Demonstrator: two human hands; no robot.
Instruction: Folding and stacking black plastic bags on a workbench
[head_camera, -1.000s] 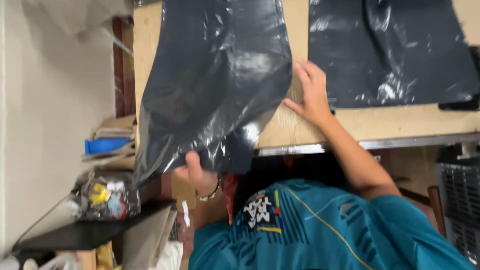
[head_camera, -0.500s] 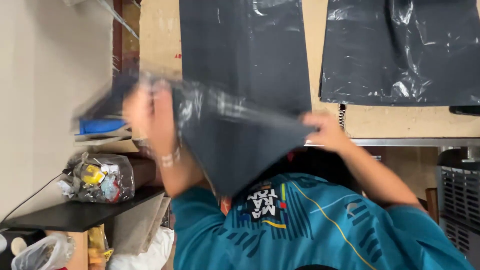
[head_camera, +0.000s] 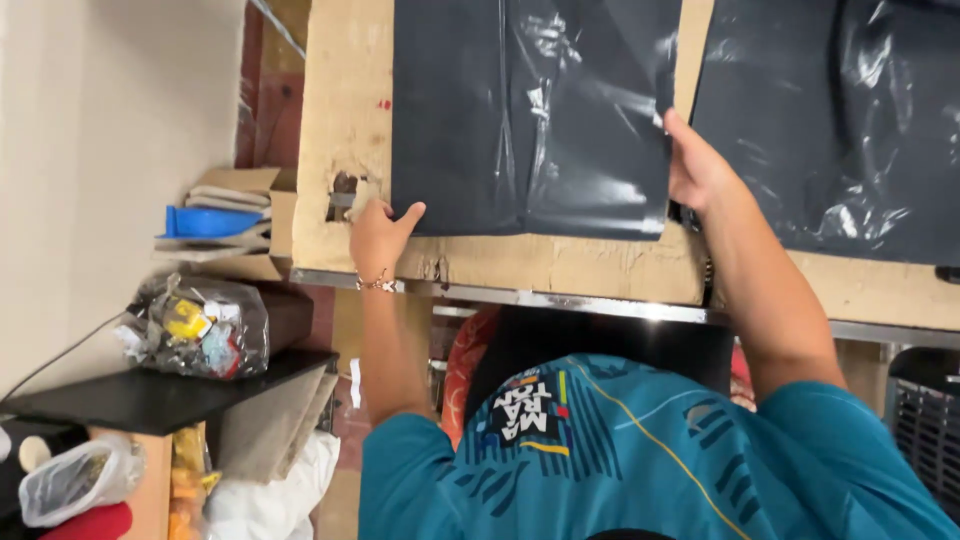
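Hands are spread at both lower corners of a black plastic bag (head_camera: 530, 110), which is laid flat on the wooden worktop (head_camera: 340, 100). The left hand (head_camera: 380, 235) is pressed on the bag's lower left corner, fingers loosely curled, nothing gripped. The bag's right edge is pinched by the right hand (head_camera: 700, 165). A second black bag (head_camera: 830, 120) is spread just beside it.

A plastic sheet (head_camera: 530, 110) lies flat on a wooden worktable (head_camera: 345, 120), a left hand (head_camera: 380, 235) at its near left corner and a right hand (head_camera: 695, 170) at its right edge. A second sheet (head_camera: 830, 120) lies to the right. Left of the table, a bag of small items (head_camera: 195, 325) sits on a shelf (head_camera: 150, 395).
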